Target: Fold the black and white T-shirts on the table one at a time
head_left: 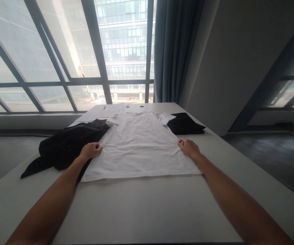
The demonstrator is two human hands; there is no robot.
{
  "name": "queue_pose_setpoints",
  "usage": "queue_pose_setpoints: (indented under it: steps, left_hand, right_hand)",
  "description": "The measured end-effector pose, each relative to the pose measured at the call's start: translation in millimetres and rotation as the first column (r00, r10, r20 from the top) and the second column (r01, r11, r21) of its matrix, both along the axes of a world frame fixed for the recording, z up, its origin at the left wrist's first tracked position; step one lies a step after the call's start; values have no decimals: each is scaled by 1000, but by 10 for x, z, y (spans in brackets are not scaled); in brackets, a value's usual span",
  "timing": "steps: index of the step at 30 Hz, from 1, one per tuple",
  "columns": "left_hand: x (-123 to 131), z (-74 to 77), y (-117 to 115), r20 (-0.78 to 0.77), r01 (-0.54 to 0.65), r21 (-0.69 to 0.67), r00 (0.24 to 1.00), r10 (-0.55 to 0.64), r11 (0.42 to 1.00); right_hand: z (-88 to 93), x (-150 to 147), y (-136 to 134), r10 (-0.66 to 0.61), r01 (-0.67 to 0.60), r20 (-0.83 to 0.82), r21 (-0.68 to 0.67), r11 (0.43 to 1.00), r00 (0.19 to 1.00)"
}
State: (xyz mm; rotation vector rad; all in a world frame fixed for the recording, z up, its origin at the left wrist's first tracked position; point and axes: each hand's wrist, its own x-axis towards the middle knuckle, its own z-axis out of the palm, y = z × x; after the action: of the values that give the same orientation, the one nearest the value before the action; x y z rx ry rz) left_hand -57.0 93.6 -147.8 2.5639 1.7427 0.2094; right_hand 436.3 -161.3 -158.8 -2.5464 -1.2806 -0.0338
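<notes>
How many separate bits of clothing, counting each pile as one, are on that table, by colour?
White: 1, the T-shirt
Black: 2, the rumpled heap on the left and the flatter pile on the right
Total: 3

forearms cut off below, folded black cloth partly hidden by white shirt, curtain cropped above

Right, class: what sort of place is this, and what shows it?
Probably an office-like room, though nothing settles it: a large dark-framed window facing a glass-fronted building, a long curtain, and a plain white table.
</notes>
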Motion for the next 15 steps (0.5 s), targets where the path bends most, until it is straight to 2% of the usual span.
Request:
queue_pose_setpoints:
  steps: [5,15]
  left_hand:
    - [-44,51,5,13,17,-42,1000,-16,999]
    - [-46,113,39,51,15,-160,999,-7,987]
  right_hand:
    - [59,78,30,36,-37,-49,-21,999,998]
    - [168,205,82,78,-113,-194,-173,978,978]
